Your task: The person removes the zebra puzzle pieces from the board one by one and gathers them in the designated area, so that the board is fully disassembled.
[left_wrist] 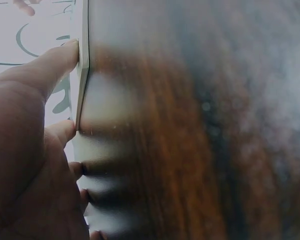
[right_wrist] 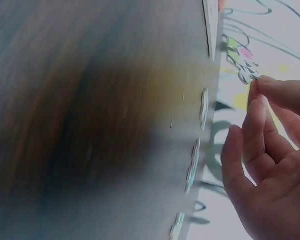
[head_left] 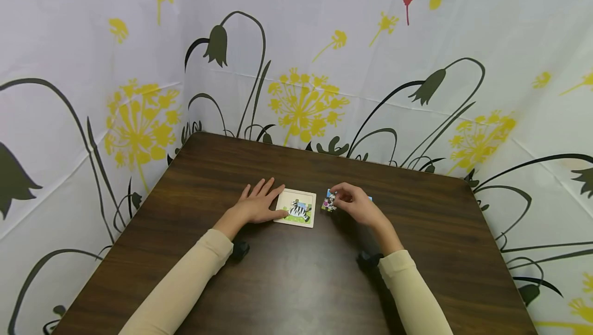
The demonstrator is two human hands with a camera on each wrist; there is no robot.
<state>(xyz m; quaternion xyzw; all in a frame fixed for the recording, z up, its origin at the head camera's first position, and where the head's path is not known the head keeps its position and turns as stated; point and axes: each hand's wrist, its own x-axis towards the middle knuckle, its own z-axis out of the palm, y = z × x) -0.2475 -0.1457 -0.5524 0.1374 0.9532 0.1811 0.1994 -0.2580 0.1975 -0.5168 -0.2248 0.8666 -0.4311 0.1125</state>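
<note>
A small square puzzle tray [head_left: 313, 216] with a pale wooden rim lies flat on the table. Inside it, a zebra picture [head_left: 299, 212] fills the lower part, and the upper part shows plain pale wood. My left hand [head_left: 257, 207] rests at the tray's left side, fingers spread, thumb over the lower-left rim. Just right of the tray, my right hand [head_left: 355, 203] pinches a puzzle piece [right_wrist: 243, 64] between thumb and fingertips. The piece, printed in black and white with pink and green, is raised above the tabletop in the right wrist view.
More flat puzzle pieces [right_wrist: 193, 166] lie on the table under the right hand. A blue piece edge [head_left: 370, 198] peeks out behind that hand. The dark wooden table [head_left: 296, 283] meets a flower-printed curtain [head_left: 296, 41] at its back and sides.
</note>
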